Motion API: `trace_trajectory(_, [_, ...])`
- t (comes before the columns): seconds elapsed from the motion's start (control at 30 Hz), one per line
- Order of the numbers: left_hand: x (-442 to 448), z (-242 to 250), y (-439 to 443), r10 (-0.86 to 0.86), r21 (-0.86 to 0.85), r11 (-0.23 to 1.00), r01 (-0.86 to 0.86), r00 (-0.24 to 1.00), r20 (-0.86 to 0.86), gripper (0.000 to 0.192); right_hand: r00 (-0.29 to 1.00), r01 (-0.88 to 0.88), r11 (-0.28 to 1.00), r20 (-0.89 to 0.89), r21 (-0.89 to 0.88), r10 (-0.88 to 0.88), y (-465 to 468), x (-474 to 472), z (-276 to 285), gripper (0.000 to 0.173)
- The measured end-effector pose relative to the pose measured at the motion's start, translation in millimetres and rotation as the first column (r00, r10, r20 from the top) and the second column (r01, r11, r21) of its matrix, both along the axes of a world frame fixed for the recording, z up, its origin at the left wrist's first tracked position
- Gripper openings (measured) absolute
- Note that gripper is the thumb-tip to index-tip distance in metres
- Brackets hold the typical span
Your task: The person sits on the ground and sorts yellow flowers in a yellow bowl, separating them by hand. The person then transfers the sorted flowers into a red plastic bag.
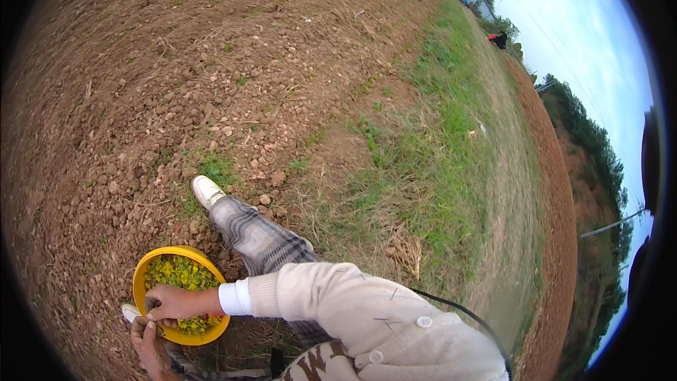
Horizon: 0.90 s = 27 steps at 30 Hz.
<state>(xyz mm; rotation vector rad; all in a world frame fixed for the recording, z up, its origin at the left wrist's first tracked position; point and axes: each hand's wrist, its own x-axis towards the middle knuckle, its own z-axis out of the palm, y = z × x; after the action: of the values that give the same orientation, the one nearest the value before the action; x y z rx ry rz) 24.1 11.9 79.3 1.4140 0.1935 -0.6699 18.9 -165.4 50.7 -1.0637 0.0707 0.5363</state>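
Observation:
A yellow plastic bucket point(216, 334) stands on the soil between my feet. It holds small yellow flowers with green bits point(182, 271), and a reddish spot shows near its inner edge. My right hand point(177, 301) reaches over the bucket, fingers bent and thumb pointing toward the other hand. Just outside the near rim, my left hand point(149, 346) is raised with thumb and forefinger together. The fingertips of both hands meet or nearly meet at the rim. Anything pinched between them is too small to make out.
Cloddy brown soil point(227, 95) spreads ahead. A grass strip point(449, 132) runs along the right, beside a dirt path. My white shoes point(207, 190) and plaid trousers point(259, 233) flank the bucket. A black cord point(465, 311) hangs by my sleeve. A person point(498, 39) is far off.

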Motion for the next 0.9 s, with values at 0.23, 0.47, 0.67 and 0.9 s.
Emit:
trace_trajectory(0.23, [0.0, 1.8, 8.3, 0.079, -0.058, 0.995, -0.077, 0.997, 0.024, 0.013, 0.998, 0.039, 0.998, 0.044, -0.052, -0.037, -7.9, 5.5, -3.5, 0.015])
trace_trajectory(0.47, [3.7, -7.0, 7.4, 0.065, 0.205, 0.973, -0.105, 0.979, 0.192, 0.019, 0.776, 0.316, 0.483, 0.516, -0.817, 0.364, -11.4, 2.9, -21.6, 0.03])
trace_trajectory(0.67, [4.7, -25.5, 7.2, 0.084, 0.232, 0.956, -0.177, 0.929, 0.361, 0.019, 0.975, -0.029, 0.981, 0.21, -0.193, 0.07, 3.8, 4.5, -5.2, 0.036])
trace_trajectory(0.9, [1.7, -18.0, -4.3, 0.076, 0.184, 0.972, -0.145, 0.938, 0.338, 0.018, 0.985, -0.097, 0.978, 0.121, -0.183, 0.12, 7.1, 2.6, -2.0, 0.032])
